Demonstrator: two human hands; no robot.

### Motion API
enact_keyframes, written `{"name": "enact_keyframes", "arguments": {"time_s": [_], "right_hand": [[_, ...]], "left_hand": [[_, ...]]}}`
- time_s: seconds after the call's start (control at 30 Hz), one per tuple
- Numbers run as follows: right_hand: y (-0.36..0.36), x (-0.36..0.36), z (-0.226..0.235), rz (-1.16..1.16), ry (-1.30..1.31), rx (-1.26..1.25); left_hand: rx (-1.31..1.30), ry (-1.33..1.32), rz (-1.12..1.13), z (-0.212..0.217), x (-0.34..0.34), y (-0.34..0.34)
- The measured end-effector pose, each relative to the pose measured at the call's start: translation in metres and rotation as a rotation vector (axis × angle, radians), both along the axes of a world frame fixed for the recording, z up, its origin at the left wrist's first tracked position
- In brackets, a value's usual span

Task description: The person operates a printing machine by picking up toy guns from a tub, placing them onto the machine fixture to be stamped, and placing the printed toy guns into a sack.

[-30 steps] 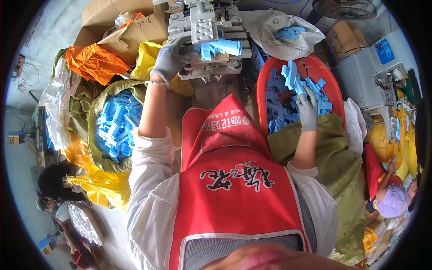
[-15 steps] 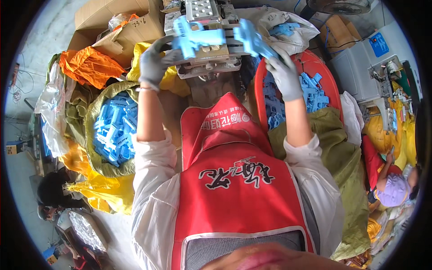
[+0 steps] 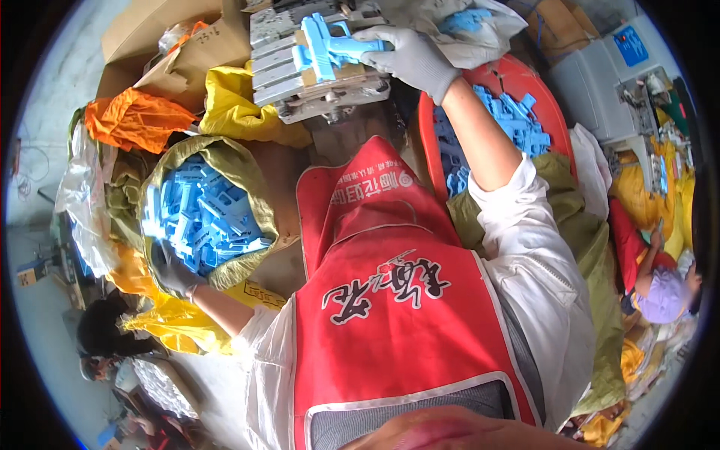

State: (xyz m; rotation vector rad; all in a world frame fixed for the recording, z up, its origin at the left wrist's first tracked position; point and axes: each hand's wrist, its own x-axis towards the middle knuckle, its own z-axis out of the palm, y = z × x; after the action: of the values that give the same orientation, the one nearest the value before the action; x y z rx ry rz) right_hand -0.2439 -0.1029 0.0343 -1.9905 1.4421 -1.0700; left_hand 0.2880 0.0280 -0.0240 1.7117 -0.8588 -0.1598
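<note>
At the metal bench machine (image 3: 274, 56), my right hand (image 3: 416, 60) in a grey glove grips a light blue plastic toy pistol (image 3: 321, 49) by its handle end. The pistol lies over a small block on the machine's slotted bed; I cannot tell whether it rests there. My left hand (image 3: 177, 271), also gloved, is low at the near left rim of an olive woven sack (image 3: 262, 191). Many similar blue toy pistols (image 3: 214, 210) fill that sack. The fingers of my left hand are dark and blurred against the rim, so their grip is unclear.
On the right stands a red tub (image 3: 551, 94) of blue toy parts, with a white sack (image 3: 491, 45) behind it. A cardboard box (image 3: 150, 45), orange bag (image 3: 139, 120) and yellow bag (image 3: 236, 105) crowd the left. Another person (image 3: 664, 292) sits far right.
My left hand has gone from the machine down to the sack, and the pistol it held is out of it. My right hand has brought its pistol leftward over the machine bed.
</note>
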Motion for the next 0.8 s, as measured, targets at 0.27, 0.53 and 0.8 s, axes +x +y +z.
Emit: {"name": "enact_keyframes", "arguments": {"time_s": [0.27, 0.53, 0.8], "right_hand": [[-0.003, -0.008, -0.015, 0.041, 0.146, -0.337], [0.02, -0.2, -0.167, -0.603, -0.369, 0.294], [0.039, -0.181, -0.302, -0.735, 0.119, 0.405]], "left_hand": [[0.383, -0.246, 0.277, -0.038, 0.036, -0.016], [0.318, -0.59, 0.087, -0.036, -0.004, -0.029], [0.298, -0.447, -0.172, -0.009, -0.083, -0.059]]}}
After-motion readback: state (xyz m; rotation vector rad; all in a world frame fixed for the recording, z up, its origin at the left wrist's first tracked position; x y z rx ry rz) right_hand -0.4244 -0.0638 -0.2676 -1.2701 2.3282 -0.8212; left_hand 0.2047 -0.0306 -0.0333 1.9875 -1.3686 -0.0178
